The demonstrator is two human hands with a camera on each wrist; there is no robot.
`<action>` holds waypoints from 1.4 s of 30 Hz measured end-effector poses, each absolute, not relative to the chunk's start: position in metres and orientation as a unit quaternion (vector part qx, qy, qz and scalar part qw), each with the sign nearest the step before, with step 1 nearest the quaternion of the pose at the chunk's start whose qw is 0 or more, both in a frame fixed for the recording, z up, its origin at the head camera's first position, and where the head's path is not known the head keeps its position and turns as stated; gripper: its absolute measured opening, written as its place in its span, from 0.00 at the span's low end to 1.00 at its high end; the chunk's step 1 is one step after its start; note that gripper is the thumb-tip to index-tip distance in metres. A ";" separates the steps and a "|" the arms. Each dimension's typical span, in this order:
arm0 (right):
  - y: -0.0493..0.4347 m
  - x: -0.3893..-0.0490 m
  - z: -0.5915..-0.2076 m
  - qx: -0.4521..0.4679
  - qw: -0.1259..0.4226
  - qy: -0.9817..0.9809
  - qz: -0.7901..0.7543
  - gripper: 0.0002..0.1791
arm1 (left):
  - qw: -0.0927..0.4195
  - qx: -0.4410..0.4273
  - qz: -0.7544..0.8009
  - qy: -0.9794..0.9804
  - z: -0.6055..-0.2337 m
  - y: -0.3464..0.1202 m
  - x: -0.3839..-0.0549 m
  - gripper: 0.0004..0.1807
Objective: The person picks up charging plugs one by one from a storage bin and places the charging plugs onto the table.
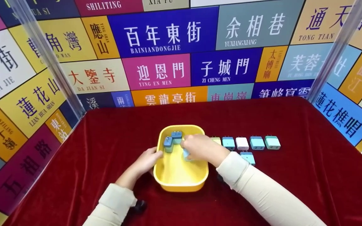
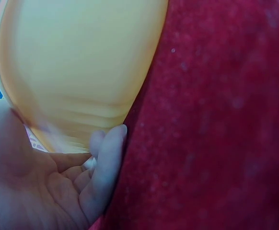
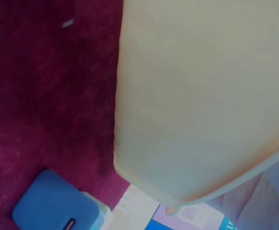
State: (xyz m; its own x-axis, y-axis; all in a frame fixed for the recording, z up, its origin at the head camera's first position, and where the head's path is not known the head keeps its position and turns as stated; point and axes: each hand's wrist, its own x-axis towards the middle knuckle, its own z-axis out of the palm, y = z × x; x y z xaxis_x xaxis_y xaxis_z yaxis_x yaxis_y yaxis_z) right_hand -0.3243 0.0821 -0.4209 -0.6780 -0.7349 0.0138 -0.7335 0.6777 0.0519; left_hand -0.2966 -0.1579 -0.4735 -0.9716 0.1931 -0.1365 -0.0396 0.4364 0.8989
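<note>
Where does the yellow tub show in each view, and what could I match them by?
Head: the yellow tub sits just below the picture's centre.
Left wrist: it fills much of the upper left.
Right wrist: it fills most of the centre and right.
Shared landmark: the red cloth, visible in all three.

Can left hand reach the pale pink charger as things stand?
Probably not directly: the left hand holds the left side of the yellow tub, and that tub plus the right hand lie between it and the pale pink charger.

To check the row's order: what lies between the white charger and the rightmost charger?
One blue-topped charger lies between them, seen in the head view.
</note>
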 end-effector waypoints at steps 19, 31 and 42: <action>0.080 -0.307 -0.422 0.414 0.033 -0.910 -0.008 0.13 | 0.104 0.048 0.537 0.836 -0.475 -0.156 -0.296 0.26; 0.077 -0.297 -0.418 0.447 0.019 -0.894 -0.021 0.18 | 0.104 0.047 0.531 0.840 -0.474 -0.157 -0.296 0.26; 0.075 -0.282 -0.409 0.488 0.042 -0.871 -0.018 0.18 | 0.103 0.047 0.529 0.841 -0.474 -0.157 -0.296 0.26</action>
State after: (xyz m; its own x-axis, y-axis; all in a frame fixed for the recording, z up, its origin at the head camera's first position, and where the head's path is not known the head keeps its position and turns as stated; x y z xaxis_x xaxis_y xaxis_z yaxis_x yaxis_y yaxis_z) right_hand -0.2824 0.0753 -0.4090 -0.5196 -0.8526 0.0554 -0.8497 0.5224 0.0712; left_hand -0.2958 -0.1573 -0.4744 -0.9742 0.1889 -0.1236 -0.0295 0.4362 0.8993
